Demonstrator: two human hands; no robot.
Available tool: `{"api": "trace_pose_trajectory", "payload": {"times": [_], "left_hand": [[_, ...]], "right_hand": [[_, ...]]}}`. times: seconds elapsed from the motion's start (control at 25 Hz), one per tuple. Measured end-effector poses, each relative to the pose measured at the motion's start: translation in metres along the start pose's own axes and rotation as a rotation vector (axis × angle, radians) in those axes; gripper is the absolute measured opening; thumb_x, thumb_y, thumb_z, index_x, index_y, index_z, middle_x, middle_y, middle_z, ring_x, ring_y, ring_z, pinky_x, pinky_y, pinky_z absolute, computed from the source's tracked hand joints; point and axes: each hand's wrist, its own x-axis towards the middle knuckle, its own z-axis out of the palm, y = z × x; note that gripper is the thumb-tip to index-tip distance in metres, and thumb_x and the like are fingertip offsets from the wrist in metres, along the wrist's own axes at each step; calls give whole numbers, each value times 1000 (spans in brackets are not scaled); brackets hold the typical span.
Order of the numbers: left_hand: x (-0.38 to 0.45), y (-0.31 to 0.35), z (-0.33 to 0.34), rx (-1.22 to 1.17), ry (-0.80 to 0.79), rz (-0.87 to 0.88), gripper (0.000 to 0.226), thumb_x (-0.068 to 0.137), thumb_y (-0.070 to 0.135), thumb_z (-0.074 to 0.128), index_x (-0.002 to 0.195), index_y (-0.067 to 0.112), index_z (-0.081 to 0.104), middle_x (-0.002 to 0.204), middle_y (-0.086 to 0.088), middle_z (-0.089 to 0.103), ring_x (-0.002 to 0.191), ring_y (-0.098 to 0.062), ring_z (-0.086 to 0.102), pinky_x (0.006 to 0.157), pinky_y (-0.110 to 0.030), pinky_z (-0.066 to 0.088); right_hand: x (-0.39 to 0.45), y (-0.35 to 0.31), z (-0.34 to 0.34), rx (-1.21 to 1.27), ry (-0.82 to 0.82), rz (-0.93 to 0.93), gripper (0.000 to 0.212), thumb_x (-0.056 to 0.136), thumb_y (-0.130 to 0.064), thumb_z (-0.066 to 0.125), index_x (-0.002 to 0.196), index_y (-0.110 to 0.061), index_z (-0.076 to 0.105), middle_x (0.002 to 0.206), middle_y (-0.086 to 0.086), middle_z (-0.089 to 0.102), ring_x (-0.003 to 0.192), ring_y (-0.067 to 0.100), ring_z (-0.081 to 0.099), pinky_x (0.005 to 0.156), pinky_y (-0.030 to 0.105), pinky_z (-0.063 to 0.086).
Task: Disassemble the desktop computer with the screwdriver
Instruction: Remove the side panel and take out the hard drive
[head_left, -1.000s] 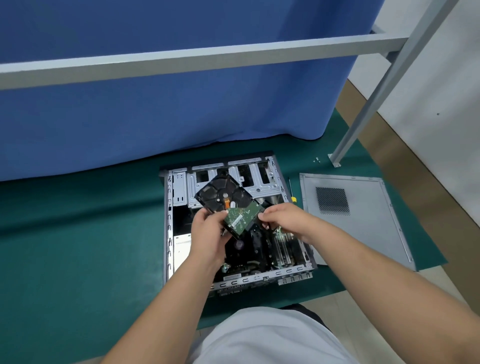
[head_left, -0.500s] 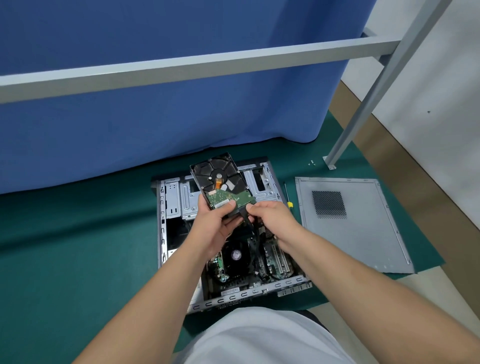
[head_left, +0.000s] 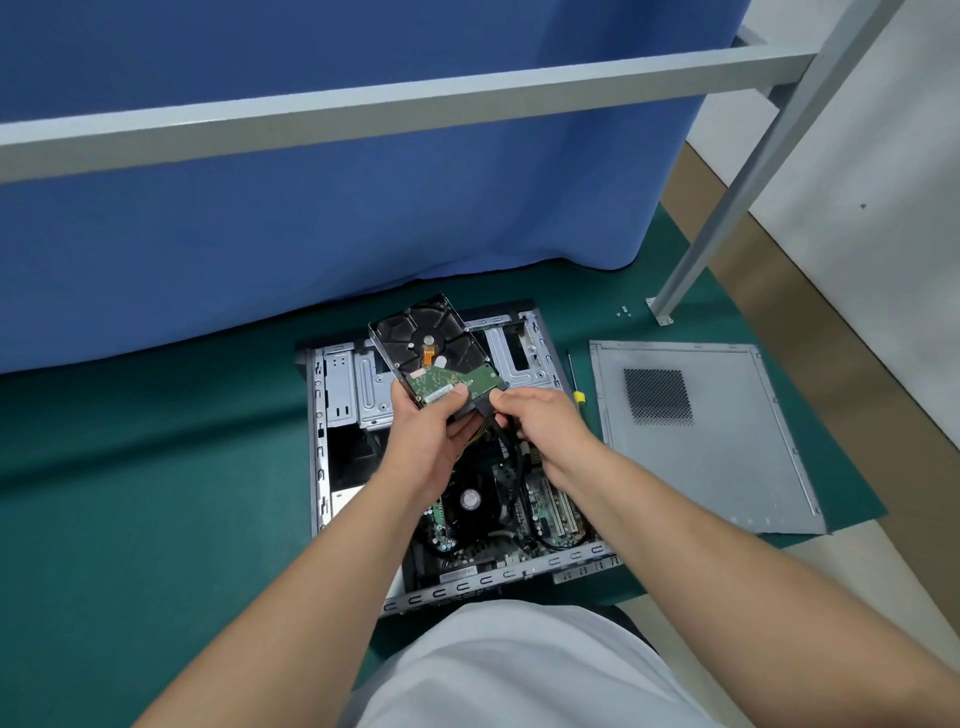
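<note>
While the desktop computer case (head_left: 332, 415) lies open on its side on the green mat (head_left: 156, 493), the head view shows a hard drive (head_left: 434, 353) held up over its far half, circuit board facing up and tilted. The left hand (head_left: 426, 441) grips the drive's near end, thumb curled onto the green board and fingers wrapped underneath. The right hand (head_left: 540, 421) pinches a black cable connector (head_left: 485, 404) at the drive's near right corner, thumb and fingers pressed together on it; dark cables (head_left: 511, 467) run from there down into the case toward the motherboard and its round fan (head_left: 470, 500). Just right of the case, a screwdriver (head_left: 574, 382) with a yellow handle lies on the mat, and beyond it, further right, the removed grey side panel (head_left: 727, 467) lies flat. A few small screws (head_left: 622, 312) sit far right near the foot of a grey metal frame leg (head_left: 727, 208). A blue curtain (head_left: 311, 208) hangs behind.
</note>
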Motion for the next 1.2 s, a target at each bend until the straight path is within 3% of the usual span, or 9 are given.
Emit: {"api": "trace_pose_trajectory", "payload": {"times": [0.2,0.32,0.52,0.64,0.8,0.92,1.0,1.08,1.2], "left_hand": [[-4,-9,3,-53,28,12,38,93,2,69,113,23,44,113,-16,74,100,-31,75,82,-35,60],[-1,-1,-1,2,-1,-39,39,93,1,69,115,24,46,115,-17,74,103,-34,74,86,-39,60],[-5,-13,8,-65,55,45,42,94,2,69,121,23,44,116,-17,73,102,-31,74,81,-33,60],[-5,-12,3,-51,72,45,38,93,2,69,118,20,47,113,-16,75,99,-31,75,79,-33,60],[1,0,-12,-129,138,48,37,93,1,67,120,19,50,112,-13,76,103,-34,74,84,-39,61],[2,5,-22,-160,172,51,37,93,0,68,118,21,50,106,-9,77,101,-33,74,83,-39,61],[0,3,-22,-151,165,45,36,93,0,68,117,22,50,106,-9,77,100,-32,74,81,-37,61],[-1,-1,-20,-146,153,42,38,93,0,68,119,22,50,105,-8,77,100,-31,74,81,-37,61],[-3,-3,-17,-161,124,38,40,93,0,68,120,21,48,108,-12,76,103,-33,72,85,-39,61]], "right_hand": [[1,4,-1,-28,18,-44,19,94,-25,72,79,-14,76,69,-4,69,69,10,63,74,24,54],[2,3,-9,-122,-37,-32,19,94,-26,72,80,-14,76,67,-3,67,66,7,62,74,25,48],[1,10,5,77,76,-10,17,94,-25,73,86,-10,77,75,2,73,74,15,67,79,30,58],[3,8,2,-17,10,-29,18,93,-24,72,86,-8,77,72,0,71,73,15,65,76,28,55],[8,2,-20,-134,-76,-39,15,96,-22,68,87,-14,77,76,0,73,81,14,66,96,34,48],[10,1,-31,-147,-124,-30,14,100,-15,61,91,-12,71,81,1,72,74,12,65,79,27,53],[8,4,-29,-162,-113,-54,15,100,-6,56,95,-12,69,88,5,73,65,10,62,62,23,49],[6,6,-25,-222,-64,-93,23,97,-2,50,98,-16,68,93,4,75,58,10,55,56,23,45],[2,6,-14,-450,-19,-173,27,101,-17,48,90,-27,70,88,-7,76,49,7,46,51,23,40]]}}
